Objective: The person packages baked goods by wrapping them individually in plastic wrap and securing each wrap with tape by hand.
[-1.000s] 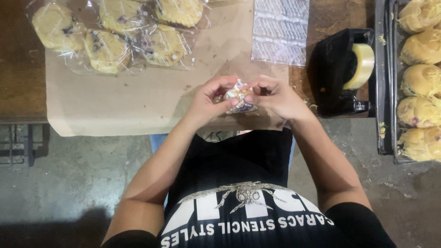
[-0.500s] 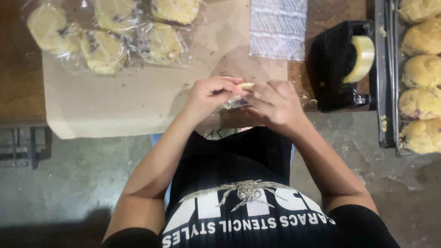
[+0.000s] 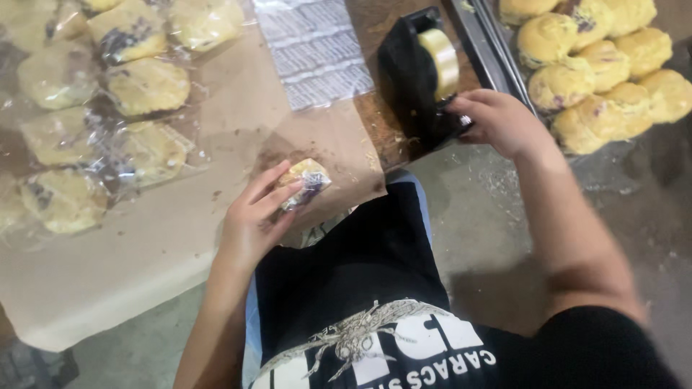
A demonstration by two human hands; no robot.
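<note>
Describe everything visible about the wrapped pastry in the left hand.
The wrapped pastry is a small, pale yellow, roundish bun with a dark purplish patch, enclosed in clear crinkled plastic film. The left hand pinches it between thumb and fingertips, just over the near edge of the brown paper covering the table. Whether it rests on the paper cannot be told. Nothing else touches it.

I see a dark wooden table (image 3: 389, 21) under a brown paper sheet (image 3: 144, 266), bearing clear-wrapped yellow cookies (image 3: 148, 85), a printed plastic wrapper sheet (image 3: 313, 50), a black tape dispenser (image 3: 411, 79) and a metal tray (image 3: 483, 43).
</note>
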